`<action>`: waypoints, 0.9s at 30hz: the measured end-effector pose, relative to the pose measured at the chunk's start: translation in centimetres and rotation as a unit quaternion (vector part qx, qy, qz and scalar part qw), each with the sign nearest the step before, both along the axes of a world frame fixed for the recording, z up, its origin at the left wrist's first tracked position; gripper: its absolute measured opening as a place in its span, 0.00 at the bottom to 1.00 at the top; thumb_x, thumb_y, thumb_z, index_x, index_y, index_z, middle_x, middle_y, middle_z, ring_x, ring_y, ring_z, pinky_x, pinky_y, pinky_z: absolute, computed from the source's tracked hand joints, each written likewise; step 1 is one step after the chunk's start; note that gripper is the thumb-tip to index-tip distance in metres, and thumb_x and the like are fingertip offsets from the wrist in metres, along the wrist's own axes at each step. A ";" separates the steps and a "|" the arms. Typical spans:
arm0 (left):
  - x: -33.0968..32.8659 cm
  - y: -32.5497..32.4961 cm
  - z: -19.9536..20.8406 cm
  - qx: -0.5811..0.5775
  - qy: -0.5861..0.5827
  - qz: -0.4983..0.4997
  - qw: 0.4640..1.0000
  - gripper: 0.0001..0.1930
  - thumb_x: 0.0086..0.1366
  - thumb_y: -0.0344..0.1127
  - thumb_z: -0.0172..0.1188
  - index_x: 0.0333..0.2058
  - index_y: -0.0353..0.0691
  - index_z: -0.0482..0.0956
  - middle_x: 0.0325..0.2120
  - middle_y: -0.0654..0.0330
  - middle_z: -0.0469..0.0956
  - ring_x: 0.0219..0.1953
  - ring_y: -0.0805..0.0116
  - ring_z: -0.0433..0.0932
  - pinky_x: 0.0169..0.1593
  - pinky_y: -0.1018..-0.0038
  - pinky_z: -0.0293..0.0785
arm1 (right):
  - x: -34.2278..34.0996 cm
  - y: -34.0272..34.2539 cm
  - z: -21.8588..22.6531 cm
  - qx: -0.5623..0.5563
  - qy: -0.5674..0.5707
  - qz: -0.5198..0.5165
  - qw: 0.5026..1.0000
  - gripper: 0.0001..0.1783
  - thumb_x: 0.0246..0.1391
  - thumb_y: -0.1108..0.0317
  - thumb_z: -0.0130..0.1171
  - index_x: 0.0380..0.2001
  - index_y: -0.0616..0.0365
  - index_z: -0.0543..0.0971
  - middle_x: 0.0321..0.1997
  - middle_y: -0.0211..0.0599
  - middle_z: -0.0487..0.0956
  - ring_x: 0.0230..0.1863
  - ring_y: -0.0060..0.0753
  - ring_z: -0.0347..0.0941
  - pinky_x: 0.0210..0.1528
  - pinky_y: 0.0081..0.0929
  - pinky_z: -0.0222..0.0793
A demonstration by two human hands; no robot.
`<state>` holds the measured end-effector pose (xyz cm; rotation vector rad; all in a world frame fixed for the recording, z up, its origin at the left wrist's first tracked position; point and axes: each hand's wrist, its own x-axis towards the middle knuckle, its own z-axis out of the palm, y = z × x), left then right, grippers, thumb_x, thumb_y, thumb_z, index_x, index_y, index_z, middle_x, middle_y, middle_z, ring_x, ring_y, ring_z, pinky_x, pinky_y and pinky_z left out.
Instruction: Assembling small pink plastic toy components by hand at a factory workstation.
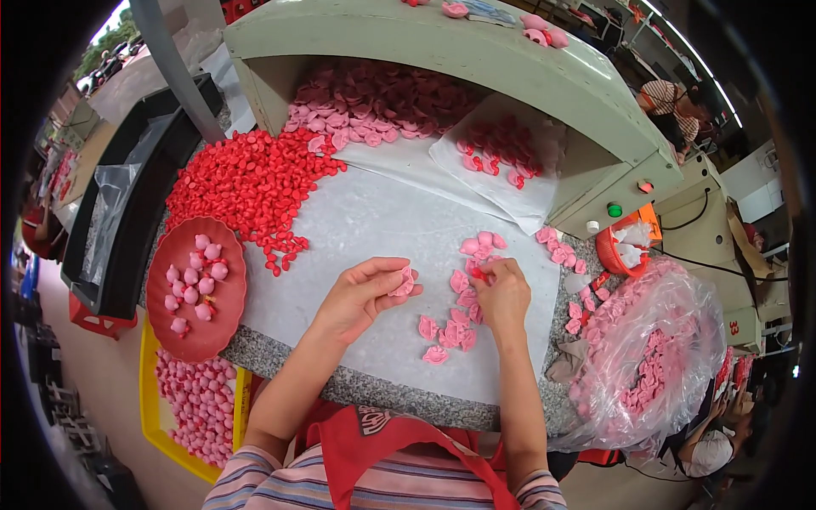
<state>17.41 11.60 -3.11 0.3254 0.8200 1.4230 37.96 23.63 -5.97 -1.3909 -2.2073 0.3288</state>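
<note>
My left hand [359,297] pinches a pink petal-shaped piece [406,282] between thumb and fingers, above the white sheet [357,221]. To its right, my right hand [505,293] has its fingers closed on a small red piece [478,273], partly covered by the fingertips. Beneath and around that hand lies a loose group of pink petal-shaped pieces [459,331]. A big heap of small red pieces [246,187] spreads over the sheet's left side.
A pale green metal housing [408,38] arches over more pink pieces [374,102]. On the left, a red plate [183,327] carries round pink pieces, above a yellow crate [153,416] of similar ones. A clear plastic bag [680,357] of pink pieces stands right, near an orange-red cup [609,252].
</note>
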 end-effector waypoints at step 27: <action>1.3 -2.3 1.9 0.156 0.280 0.039 0.947 0.15 0.55 0.20 0.58 0.44 0.31 0.75 0.37 0.57 0.75 0.39 0.72 0.75 0.45 0.78 0.72 | -3.0 -6.8 7.6 -0.434 0.403 0.170 0.788 0.13 0.48 0.82 0.57 0.40 0.66 0.76 0.27 0.33 0.77 0.27 0.20 0.73 0.28 0.15 0.68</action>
